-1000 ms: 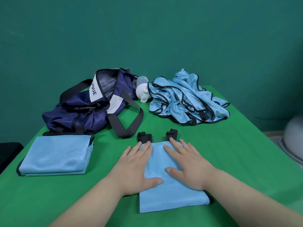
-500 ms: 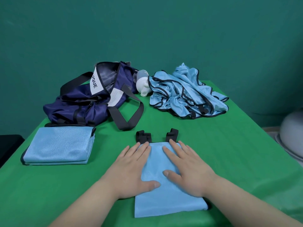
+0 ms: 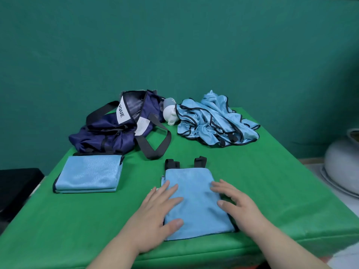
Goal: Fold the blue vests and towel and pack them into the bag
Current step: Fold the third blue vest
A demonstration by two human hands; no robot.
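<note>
A folded light-blue vest (image 3: 194, 199) with two black strap ends at its far edge lies on the green table near me. My left hand (image 3: 155, 216) rests flat on its left edge, fingers straight. My right hand (image 3: 237, 206) touches its right edge with loosely bent fingers. A second folded blue piece (image 3: 89, 175) lies to the left. A crumpled heap of blue vests (image 3: 215, 121) sits at the back right. The navy bag (image 3: 116, 129) lies open at the back left, its black handle looping toward the table's middle.
A white bottle (image 3: 170, 115) lies between the bag and the heap. The green table (image 3: 281, 181) ends close to my body. A grey rounded object (image 3: 343, 164) stands off the right edge, a black surface (image 3: 17, 187) off the left.
Both hands slid apart from the middle of the folded vest to its left and right edges and back toward me. The view has tilted, so everything sits higher in frame.
</note>
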